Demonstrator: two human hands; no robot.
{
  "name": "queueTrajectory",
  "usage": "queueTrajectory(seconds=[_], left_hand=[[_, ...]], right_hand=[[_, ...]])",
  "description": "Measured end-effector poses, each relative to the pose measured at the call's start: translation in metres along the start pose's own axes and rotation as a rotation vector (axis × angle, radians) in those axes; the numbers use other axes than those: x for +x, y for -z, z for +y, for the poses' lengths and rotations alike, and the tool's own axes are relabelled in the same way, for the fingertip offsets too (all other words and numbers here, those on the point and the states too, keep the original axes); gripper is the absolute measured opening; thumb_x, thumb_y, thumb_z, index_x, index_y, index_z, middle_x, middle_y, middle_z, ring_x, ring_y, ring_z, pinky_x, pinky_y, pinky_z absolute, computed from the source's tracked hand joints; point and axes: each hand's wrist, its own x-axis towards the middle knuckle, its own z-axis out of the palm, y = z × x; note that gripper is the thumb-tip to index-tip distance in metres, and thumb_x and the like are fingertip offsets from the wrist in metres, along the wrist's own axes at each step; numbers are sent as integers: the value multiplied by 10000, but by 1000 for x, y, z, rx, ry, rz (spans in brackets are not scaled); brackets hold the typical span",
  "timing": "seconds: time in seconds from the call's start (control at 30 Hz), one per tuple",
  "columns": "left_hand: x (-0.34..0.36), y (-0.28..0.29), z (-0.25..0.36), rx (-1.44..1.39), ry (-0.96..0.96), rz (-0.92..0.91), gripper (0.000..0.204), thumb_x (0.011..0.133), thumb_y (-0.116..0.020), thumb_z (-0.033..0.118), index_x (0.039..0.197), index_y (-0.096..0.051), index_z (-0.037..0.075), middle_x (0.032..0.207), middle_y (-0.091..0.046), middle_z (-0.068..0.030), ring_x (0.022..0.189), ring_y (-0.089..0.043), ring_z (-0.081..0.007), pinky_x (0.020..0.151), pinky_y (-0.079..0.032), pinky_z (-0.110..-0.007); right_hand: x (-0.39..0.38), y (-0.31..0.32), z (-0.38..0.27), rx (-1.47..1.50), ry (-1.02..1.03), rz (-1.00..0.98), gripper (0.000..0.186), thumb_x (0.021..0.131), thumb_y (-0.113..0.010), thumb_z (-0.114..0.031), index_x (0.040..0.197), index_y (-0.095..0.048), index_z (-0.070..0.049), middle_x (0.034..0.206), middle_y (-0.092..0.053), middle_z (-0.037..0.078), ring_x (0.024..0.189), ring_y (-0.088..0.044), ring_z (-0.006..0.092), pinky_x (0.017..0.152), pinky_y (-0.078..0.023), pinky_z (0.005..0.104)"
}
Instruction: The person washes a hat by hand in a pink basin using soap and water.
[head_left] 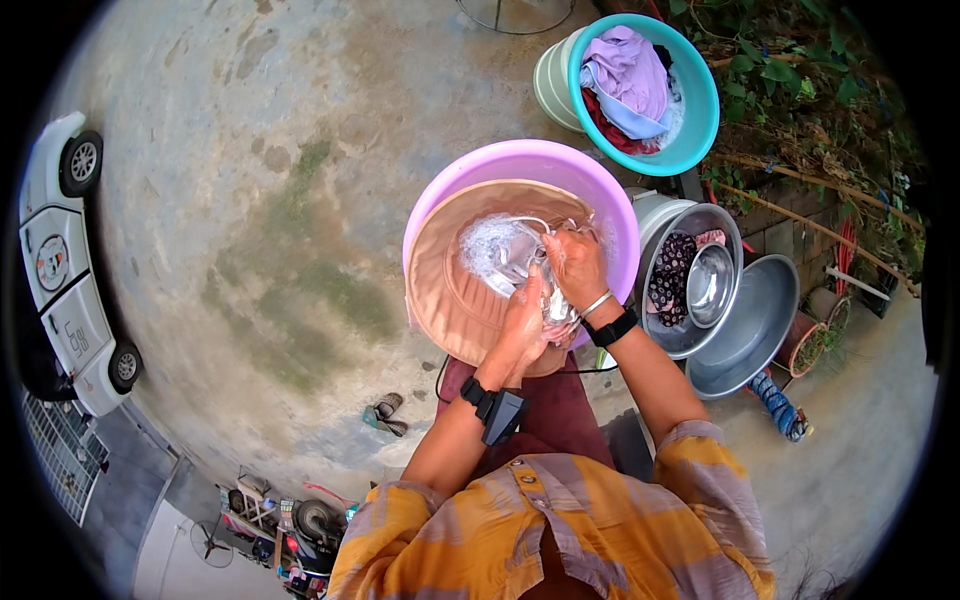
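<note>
A wet grey-white garment [520,262] lies bunched in soapy water inside a tan basin [440,285], which sits in a larger purple basin [520,158]. My left hand [522,325] grips the near end of the garment. My right hand [572,262] is closed on the same cloth a little farther away, so both hands press it together. A black band with a small device sits on my left wrist, and a black watch and a silver bangle on my right.
A teal basin [700,110] full of clothes stands behind, on a pale bucket. To the right are a metal basin [735,235] with dark cloth and a steel bowl, an empty grey basin [755,335], plants, and a brick edge. A white car [65,270] is parked at the left.
</note>
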Motion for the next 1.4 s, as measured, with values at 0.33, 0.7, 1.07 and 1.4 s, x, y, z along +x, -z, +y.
queueTrajectory(seconds=[0.33,0.7,1.07,1.4], left_hand=[[-16,24,23,-269,-60,-298,459,924,-339,370,1251,-349,48,1185,-486,-127,1013,-530,-247,782,-479,-370],[-7,35,20,-346,-174,-187,376,931,-369,266,1230,-367,39,1183,-488,-90,1048,-504,-214,892,-416,-365],[5,12,5,-236,-168,-321,326,925,-393,201,1223,-383,69,1040,-541,-62,953,-545,-172,792,-480,-315],[-7,5,2,-411,-115,-253,349,921,-354,205,1233,-407,60,1223,-466,-64,1097,-470,-188,951,-371,-359]], right_hand=[[-38,43,5,490,-641,207,365,817,-598,-196,1078,-478,29,880,-576,117,725,-561,120,514,-460,226],[-54,5,-6,817,-566,82,112,829,-550,-89,852,-534,20,815,-567,55,681,-518,93,588,-426,209],[-53,-4,-62,284,-162,72,75,788,-570,-62,831,-528,-18,635,-539,92,537,-533,224,494,-415,310],[-62,1,-60,45,24,-95,259,776,-590,-228,605,-504,-55,598,-492,101,536,-514,312,468,-395,389]])
